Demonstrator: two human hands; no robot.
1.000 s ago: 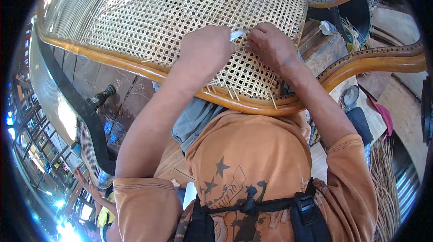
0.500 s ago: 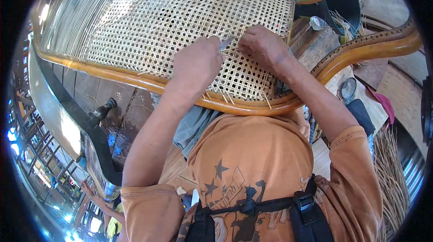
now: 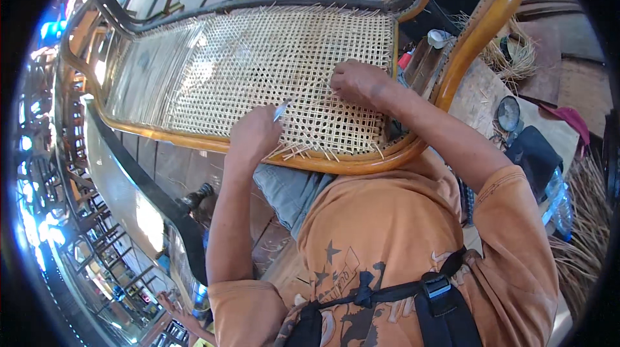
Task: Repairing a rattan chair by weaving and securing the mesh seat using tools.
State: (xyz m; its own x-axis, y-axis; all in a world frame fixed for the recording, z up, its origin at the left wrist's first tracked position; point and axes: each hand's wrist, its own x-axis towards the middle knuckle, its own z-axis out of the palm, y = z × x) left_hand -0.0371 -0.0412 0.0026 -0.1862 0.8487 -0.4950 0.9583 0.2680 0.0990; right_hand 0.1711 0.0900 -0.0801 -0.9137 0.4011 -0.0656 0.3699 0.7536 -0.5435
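Observation:
Open-weave cane webbing [image 3: 258, 56] fills a curved wooden frame [image 3: 361, 163] lying across my lap. My left hand [image 3: 254, 132] is closed low over the weave, near the frame's near rail. From its fist juts a small silvery knife blade [image 3: 281, 111], angled up over the webbing; its handle is hidden in the fingers. To the right and farther off, my right hand [image 3: 361, 82] rests on the weave with fingers curled and pressed together. Whatever those fingertips pinch is hidden. Loose cane ends [image 3: 300, 152] stick out along the near edge.
A second dark-framed cane piece [image 3: 139, 185] stands at the left. At the right lie a round metal dish [image 3: 508, 112], a dark cloth [image 3: 533, 153], a plastic bottle [image 3: 560, 211] and a bundle of cane strands [image 3: 581, 211]. Another person's arm [image 3: 187, 321] shows at lower left.
The view has turned, showing more floor beyond the frame. My left hand with the knife has drawn away from my right hand, toward the near rail; the hands are farther apart.

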